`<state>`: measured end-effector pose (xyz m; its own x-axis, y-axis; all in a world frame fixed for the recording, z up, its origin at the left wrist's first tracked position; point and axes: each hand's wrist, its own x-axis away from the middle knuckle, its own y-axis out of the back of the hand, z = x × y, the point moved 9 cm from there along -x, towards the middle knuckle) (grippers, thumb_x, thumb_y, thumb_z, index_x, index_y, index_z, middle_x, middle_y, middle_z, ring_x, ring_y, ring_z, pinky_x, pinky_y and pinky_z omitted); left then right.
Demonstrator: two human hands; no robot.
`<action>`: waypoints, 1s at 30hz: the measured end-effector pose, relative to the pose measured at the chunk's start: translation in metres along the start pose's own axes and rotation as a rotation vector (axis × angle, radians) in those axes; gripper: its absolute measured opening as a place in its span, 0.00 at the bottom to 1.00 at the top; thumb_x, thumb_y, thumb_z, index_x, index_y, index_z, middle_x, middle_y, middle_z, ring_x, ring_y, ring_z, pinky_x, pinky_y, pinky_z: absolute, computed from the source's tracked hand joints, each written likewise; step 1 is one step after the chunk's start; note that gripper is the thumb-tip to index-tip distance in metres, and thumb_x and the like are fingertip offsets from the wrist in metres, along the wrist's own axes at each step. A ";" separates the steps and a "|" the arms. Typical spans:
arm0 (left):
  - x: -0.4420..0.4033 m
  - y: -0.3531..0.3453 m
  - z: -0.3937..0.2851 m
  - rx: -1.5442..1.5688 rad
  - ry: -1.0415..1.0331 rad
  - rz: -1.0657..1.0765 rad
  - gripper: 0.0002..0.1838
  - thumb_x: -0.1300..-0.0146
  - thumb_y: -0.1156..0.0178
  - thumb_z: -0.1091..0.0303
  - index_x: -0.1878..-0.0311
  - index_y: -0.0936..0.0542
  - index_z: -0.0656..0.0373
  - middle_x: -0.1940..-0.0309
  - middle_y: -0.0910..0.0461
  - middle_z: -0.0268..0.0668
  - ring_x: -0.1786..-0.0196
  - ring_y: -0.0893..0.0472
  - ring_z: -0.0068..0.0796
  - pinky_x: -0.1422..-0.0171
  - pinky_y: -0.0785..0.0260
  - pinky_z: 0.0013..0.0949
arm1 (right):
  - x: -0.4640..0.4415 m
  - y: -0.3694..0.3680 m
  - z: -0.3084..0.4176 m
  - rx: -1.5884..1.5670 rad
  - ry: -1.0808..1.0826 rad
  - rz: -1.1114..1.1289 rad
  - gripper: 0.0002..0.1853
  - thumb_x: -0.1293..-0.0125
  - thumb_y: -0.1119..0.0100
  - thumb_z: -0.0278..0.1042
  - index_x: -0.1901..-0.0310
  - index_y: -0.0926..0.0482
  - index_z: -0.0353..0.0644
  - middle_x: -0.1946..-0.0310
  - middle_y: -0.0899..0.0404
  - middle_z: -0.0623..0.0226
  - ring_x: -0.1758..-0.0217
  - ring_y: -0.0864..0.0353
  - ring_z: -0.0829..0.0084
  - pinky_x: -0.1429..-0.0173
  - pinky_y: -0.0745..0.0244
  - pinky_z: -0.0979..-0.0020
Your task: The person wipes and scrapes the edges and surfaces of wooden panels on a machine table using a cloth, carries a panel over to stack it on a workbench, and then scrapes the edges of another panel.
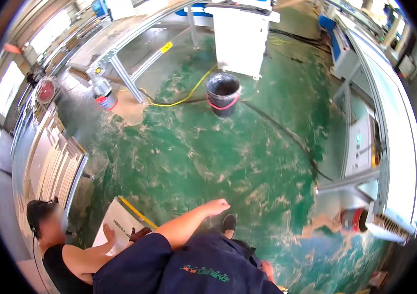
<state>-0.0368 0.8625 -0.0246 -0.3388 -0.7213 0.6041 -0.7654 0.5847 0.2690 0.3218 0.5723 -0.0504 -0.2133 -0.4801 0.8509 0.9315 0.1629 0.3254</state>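
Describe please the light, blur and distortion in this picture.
Head view: strong fisheye bending, the right-hand table bows beside a black rounded border; left windows wash out to white, the white cabinet nearly so; the co-worker's head is partly blurred, while the bucket looks fairly clear.

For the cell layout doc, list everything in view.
Bucket: 1, black with red band, floor, upper centre
Cabinet: 1, white, behind bucket
Metal-framed table: 1, silver frame, upper left
Fan: 1, red centre, far left
Board stack: many, tan, left
Panel: 1, white, lower left
Long machine table: 1, white top, right
Cans: 2, red-marked, left and right
Cables: yellow, black, floor
Floor: green, dusty
Co-worker: 1, black top, lower left
Left hand: 1, bare, lower centre
Right hand: 1, bare, partly hidden, bottom
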 end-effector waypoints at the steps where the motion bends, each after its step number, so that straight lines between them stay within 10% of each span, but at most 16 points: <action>1: -0.016 0.020 -0.015 0.070 -0.038 -0.026 0.20 0.32 0.44 0.50 0.49 0.22 0.57 0.61 0.18 0.34 0.58 0.21 0.24 0.55 0.27 0.32 | -0.003 0.011 0.046 -0.133 -0.047 -0.006 0.16 0.33 0.47 0.39 0.50 0.21 0.37 0.56 0.17 0.57 0.58 0.15 0.65 0.57 0.21 0.65; 7: -0.052 0.149 0.000 -0.014 0.022 -0.256 0.21 0.35 0.42 0.48 0.53 0.20 0.57 0.60 0.17 0.45 0.55 0.18 0.43 0.50 0.28 0.42 | -0.127 0.061 0.178 -0.147 -0.149 0.023 0.16 0.33 0.46 0.39 0.49 0.21 0.40 0.55 0.18 0.60 0.59 0.15 0.60 0.61 0.19 0.61; 10: -0.036 0.215 0.068 0.123 0.220 -0.323 0.21 0.34 0.44 0.48 0.57 0.19 0.59 0.60 0.17 0.47 0.57 0.18 0.45 0.50 0.27 0.44 | -0.288 0.080 0.204 1.194 0.603 0.100 0.17 0.40 0.43 0.49 0.58 0.16 0.47 0.63 0.15 0.59 0.61 0.14 0.62 0.60 0.21 0.57; 15: 0.000 0.256 0.204 -0.278 0.291 -0.377 0.16 0.33 0.50 0.59 0.59 0.18 0.60 0.56 0.19 0.54 0.49 0.20 0.51 0.48 0.26 0.52 | -0.387 0.035 0.457 1.500 1.007 0.247 0.10 0.35 0.49 0.40 0.65 0.20 0.47 0.74 0.22 0.62 0.73 0.23 0.65 0.71 0.28 0.63; 18: 0.021 0.219 0.292 0.445 0.691 -0.563 0.19 0.36 0.46 0.54 0.64 0.17 0.63 0.63 0.17 0.52 0.60 0.16 0.45 0.59 0.24 0.47 | -0.354 -0.020 0.633 0.448 0.108 0.230 0.07 0.37 0.52 0.33 0.73 0.28 0.49 0.82 0.31 0.66 0.81 0.31 0.68 0.83 0.39 0.65; 20: 0.033 0.206 0.261 0.737 0.757 -0.575 0.22 0.38 0.46 0.51 0.69 0.18 0.64 0.72 0.17 0.46 0.73 0.18 0.41 0.70 0.26 0.44 | -0.324 -0.091 0.777 0.451 0.215 0.149 0.09 0.35 0.55 0.32 0.74 0.30 0.50 0.82 0.33 0.69 0.83 0.34 0.70 0.86 0.47 0.65; 21: 0.027 0.200 0.254 0.827 0.779 -0.556 0.22 0.37 0.45 0.52 0.70 0.18 0.64 0.74 0.18 0.43 0.77 0.20 0.40 0.74 0.28 0.42 | -0.339 -0.134 0.846 0.691 0.411 0.332 0.06 0.33 0.52 0.37 0.65 0.25 0.51 0.78 0.27 0.69 0.77 0.25 0.67 0.72 0.23 0.55; 22: 0.019 0.191 0.254 0.909 0.800 -0.536 0.21 0.37 0.45 0.53 0.71 0.18 0.63 0.77 0.19 0.41 0.80 0.22 0.38 0.77 0.29 0.41 | -0.341 -0.168 0.905 0.405 0.337 0.251 0.06 0.33 0.53 0.38 0.65 0.25 0.51 0.78 0.28 0.70 0.76 0.25 0.68 0.72 0.24 0.55; 23: 0.009 0.191 0.252 0.985 0.746 -0.585 0.20 0.36 0.45 0.53 0.70 0.18 0.63 0.76 0.19 0.42 0.79 0.21 0.38 0.76 0.29 0.42 | -0.417 -0.224 0.939 0.242 0.108 0.695 0.07 0.34 0.53 0.37 0.63 0.25 0.50 0.77 0.27 0.70 0.77 0.26 0.71 0.74 0.26 0.61; 25: -0.026 0.179 0.270 0.754 0.631 -0.547 0.17 0.36 0.45 0.56 0.66 0.17 0.61 0.74 0.19 0.43 0.77 0.21 0.36 0.75 0.27 0.41 | -0.296 -0.315 1.087 0.643 0.883 0.271 0.09 0.34 0.49 0.37 0.58 0.22 0.45 0.73 0.24 0.70 0.76 0.26 0.74 0.78 0.31 0.71; 30: -0.030 0.327 0.291 0.839 0.670 -0.430 0.14 0.36 0.47 0.61 0.56 0.16 0.57 0.66 0.16 0.45 0.71 0.17 0.40 0.69 0.23 0.42 | -0.202 -0.548 1.183 0.386 0.809 0.554 0.13 0.35 0.47 0.32 0.51 0.22 0.42 0.68 0.19 0.65 0.71 0.20 0.74 0.71 0.21 0.71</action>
<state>-0.4363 0.9678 -0.1730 0.2038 -0.3123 0.9279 -0.9549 -0.2724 0.1181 -0.4946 1.5996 0.0874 0.6065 -0.6634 0.4382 0.6508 0.7308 0.2057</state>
